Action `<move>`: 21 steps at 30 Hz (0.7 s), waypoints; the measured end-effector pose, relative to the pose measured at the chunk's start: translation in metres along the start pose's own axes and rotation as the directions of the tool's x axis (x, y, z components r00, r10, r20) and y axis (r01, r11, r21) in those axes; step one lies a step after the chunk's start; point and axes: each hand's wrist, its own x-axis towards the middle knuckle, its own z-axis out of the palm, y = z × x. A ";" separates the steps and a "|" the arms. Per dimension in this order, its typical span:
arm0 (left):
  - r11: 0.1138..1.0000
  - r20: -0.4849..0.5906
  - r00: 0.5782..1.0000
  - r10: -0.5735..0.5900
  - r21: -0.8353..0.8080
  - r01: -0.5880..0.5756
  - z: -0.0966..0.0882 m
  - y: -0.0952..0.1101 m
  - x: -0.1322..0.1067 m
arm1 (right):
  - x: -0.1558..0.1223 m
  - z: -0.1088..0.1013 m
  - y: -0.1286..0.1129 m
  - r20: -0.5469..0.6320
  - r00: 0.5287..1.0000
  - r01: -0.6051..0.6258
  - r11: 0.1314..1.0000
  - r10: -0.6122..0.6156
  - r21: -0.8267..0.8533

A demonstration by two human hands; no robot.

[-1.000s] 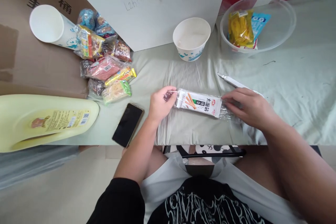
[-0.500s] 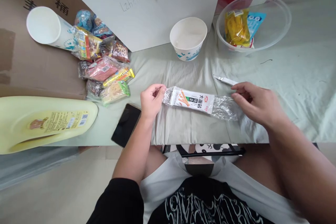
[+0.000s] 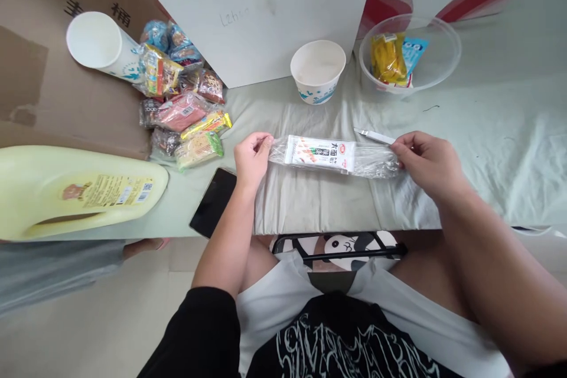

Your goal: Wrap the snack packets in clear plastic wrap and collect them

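Note:
My left hand (image 3: 253, 156) pinches one end of a sheet of clear plastic wrap (image 3: 376, 160). On the other end, my right hand (image 3: 425, 162) is closed, thumb against fingers. Stretched between both hands, the wrap lies around a white snack packet (image 3: 319, 153) with dark print and a picture of orange sticks. Just beyond the right fingers rests a box cutter (image 3: 374, 136), its blade pointing left and its near end partly hidden by the hand.
Ahead stand a paper bowl (image 3: 318, 71) and a clear plastic tub (image 3: 436, 65) holding yellow and blue packets. At left are wrapped snacks (image 3: 186, 112), a tipped paper bucket (image 3: 106, 47), a pale yellow jug (image 3: 88, 195) and a phone (image 3: 212, 204). White boxes (image 3: 261, 18) line the back.
My right hand has closed on the wrap's right end. The wrap is now pulled straighter, and the packet sits slightly farther from me. The camera view has shifted a little.

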 end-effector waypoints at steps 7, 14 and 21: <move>0.929 0.000 0.998 -0.056 0.365 0.052 -0.013 0.012 -0.009 | -0.009 0.000 0.000 -0.089 0.995 -0.032 0.999 0.033 0.017; 0.915 0.150 0.988 -0.032 0.402 -0.031 -0.021 0.029 -0.020 | -0.020 0.013 -0.002 0.104 0.986 0.147 0.969 -0.128 -0.197; 0.994 0.043 0.997 0.070 0.085 -0.073 -0.019 0.024 -0.018 | -0.022 0.020 -0.001 -0.121 0.982 0.156 0.986 -0.149 0.057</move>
